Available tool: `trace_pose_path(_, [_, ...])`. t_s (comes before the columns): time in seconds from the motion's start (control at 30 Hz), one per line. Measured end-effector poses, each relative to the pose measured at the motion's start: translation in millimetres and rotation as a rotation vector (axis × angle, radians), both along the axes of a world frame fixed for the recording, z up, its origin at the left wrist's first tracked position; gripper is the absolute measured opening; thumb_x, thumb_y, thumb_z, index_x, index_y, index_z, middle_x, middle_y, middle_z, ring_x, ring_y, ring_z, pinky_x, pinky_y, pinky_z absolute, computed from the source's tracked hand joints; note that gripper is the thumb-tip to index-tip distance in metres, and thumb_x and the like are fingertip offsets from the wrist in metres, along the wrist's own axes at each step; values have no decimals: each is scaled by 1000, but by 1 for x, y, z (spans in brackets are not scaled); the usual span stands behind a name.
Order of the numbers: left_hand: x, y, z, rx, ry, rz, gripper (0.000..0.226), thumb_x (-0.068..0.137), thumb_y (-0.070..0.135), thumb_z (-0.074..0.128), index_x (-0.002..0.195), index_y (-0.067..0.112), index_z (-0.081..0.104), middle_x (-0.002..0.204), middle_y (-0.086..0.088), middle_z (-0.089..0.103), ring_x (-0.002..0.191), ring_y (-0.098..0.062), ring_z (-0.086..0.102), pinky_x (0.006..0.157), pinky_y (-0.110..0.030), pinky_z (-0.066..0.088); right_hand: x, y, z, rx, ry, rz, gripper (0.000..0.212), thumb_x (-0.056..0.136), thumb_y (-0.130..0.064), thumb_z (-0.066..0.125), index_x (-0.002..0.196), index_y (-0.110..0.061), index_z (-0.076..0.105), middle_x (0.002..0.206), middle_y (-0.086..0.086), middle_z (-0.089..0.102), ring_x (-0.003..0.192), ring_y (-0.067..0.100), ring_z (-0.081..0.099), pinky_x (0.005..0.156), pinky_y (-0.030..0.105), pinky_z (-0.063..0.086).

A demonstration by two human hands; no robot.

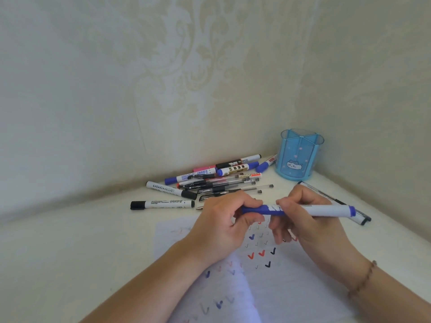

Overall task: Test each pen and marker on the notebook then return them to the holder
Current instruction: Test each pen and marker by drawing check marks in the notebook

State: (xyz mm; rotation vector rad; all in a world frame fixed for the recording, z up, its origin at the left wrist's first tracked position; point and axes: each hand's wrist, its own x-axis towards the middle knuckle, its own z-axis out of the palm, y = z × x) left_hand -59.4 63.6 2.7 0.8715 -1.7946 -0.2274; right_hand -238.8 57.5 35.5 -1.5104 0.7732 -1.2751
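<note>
A blue-and-white marker (pixel 326 210) lies level between both hands, just above the open notebook (pixel 291 287). My left hand (pixel 224 227) grips its blue cap end. My right hand (pixel 310 220) holds the white barrel, whose blue tail points right. Red, blue and black check marks cover the notebook page. A pile of pens and markers (pixel 210 180) lies behind my hands. The blue translucent holder (pixel 297 157) with a cat picture stands at the back right; nothing shows inside it.
Another marker (pixel 363 217) lies on the white table (pixel 70 252) to the right, partly behind my right hand. A black-capped marker (pixel 162 204) lies apart, left of the pile. Patterned walls meet in a corner behind the holder. A bracelet sits on my right wrist.
</note>
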Motion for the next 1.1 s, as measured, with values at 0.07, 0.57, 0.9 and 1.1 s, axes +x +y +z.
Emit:
trace_pose_path(0.07, [4,0,-3,2,-25,2,14,85,23,73,96,18,68,82,17,65,69,-1,60,62,-20,50,2,1,-4,2,48,9,26,92,1,52,66,-4,47,54,17,64,39,24,54,41,23,41])
trace_pose_path(0.57, [60,12,50,650,-653,68,70,87,39,70,145,39,30,130,14,55,96,-10,61,88,-33,51,-4,-3,45,-68,-54,-98,31,65,-57,69,73,-27,61,50,-2,56,41,15,44,38,19,35])
trace_pose_path(0.9, [197,160,104,515,-410,446,24,96,14,56,119,20,63,113,12,66,96,-5,61,92,-33,48,161,63,55,-92,131,403,23,94,-4,53,76,-16,59,56,7,59,49,23,47,46,30,35])
trace_pose_path(1.1, [256,261,94,549,-356,682,23,96,18,57,116,28,64,110,18,63,96,3,56,84,-22,48,262,144,46,-268,467,819,9,92,-16,63,85,-11,59,59,6,68,56,20,54,56,36,44])
